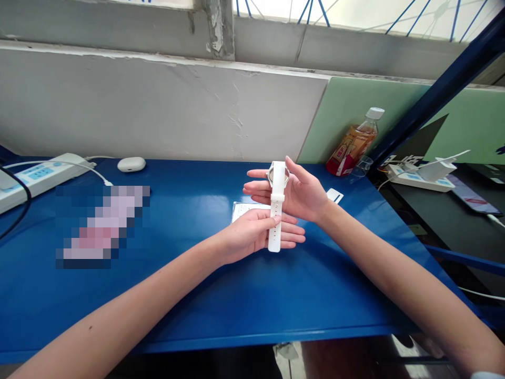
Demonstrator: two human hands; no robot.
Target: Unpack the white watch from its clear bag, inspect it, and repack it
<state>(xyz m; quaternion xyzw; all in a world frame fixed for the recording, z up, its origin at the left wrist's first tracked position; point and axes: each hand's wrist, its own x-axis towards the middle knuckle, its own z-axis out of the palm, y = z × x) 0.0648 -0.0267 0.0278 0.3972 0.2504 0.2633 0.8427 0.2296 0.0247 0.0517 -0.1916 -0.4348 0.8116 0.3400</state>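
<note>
A white wristwatch (279, 181) with a long strap is held upright above the blue desk. My left hand (252, 231) pinches the lower strap, thumb in front and fingers stretched out behind it. Behind the watch's upper part is my right hand (305, 192), palm turned towards me, fingers extended to the left and thumb raised beside the strap. Whether the right palm bears any of the watch's weight I cannot tell. A white printed paper or booklet (240, 210) lies on the desk behind my left hand, partly hidden.
On the blue desk (189, 300) are a pixelated flat object (104, 221), a white earbud case (131, 164) and a power strip (43, 173). A drink bottle (353, 145) leans at the back right, near a white card (334, 196). A blue post (437, 87) slants beyond.
</note>
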